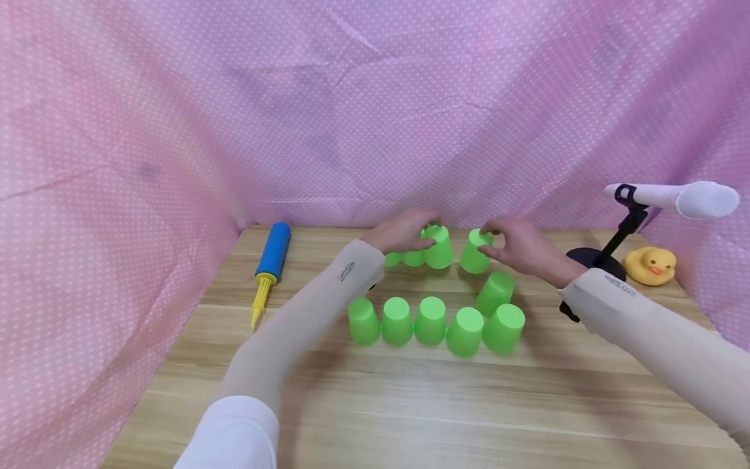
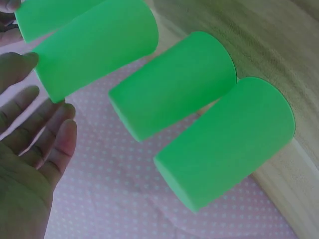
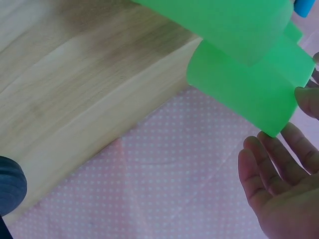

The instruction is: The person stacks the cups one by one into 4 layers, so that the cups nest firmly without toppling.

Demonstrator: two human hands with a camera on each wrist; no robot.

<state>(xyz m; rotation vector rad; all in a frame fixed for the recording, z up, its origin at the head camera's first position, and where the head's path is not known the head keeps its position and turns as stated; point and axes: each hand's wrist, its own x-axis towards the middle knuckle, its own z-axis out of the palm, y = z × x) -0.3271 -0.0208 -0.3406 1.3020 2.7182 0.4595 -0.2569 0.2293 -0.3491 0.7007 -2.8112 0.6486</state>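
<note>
Upside-down green plastic cups stand in two rows on the table. My left hand (image 1: 404, 232) pinches the top of a back-row cup (image 1: 439, 251) between thumb and fingers. In the left wrist view the thumb touches that cup (image 2: 99, 52) near its base edge. Two more cups (image 2: 174, 84) stand beside it, partly hidden by the hand in the head view. My right hand (image 1: 521, 247) holds another back cup (image 1: 473, 255) by its top, a gap apart from the left one. The right wrist view shows its thumb against the cup (image 3: 244, 89).
Nearer me is a front row of several green cups (image 1: 431, 322), with one cup (image 1: 496, 292) behind its right end. A blue and yellow hand pump (image 1: 274, 251) lies left. At right are a white microphone (image 1: 674, 197) on a black stand and a yellow rubber duck (image 1: 649, 266).
</note>
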